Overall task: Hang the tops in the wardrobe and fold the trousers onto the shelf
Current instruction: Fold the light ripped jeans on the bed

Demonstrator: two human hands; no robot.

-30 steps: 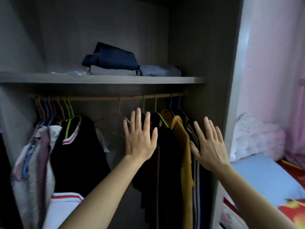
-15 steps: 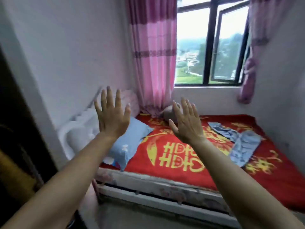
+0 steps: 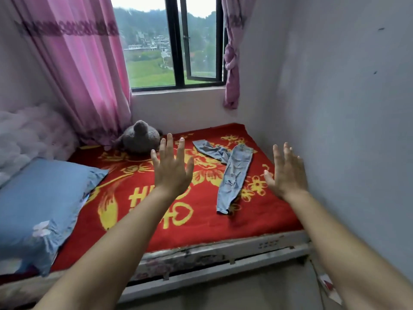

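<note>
Jeans: light blue, lying spread on the bed's red blanket, right half, one leg bent aside towards the window.
Left hand: raised over the bed, grip slack, fingers straight, holding nothing.
Right hand: raised likewise, fingers spread, grip empty.
Blue pillow: left end.
Plush toy: beside the pink curtain.

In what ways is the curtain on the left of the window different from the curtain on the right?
The left curtain hangs loose and spread wide; the right curtain is tied in a knot and gathered narrow. The left curtain reaches down to the bed behind the grey stuffed toy; the right curtain ends above the bed. Both are pink.
</note>
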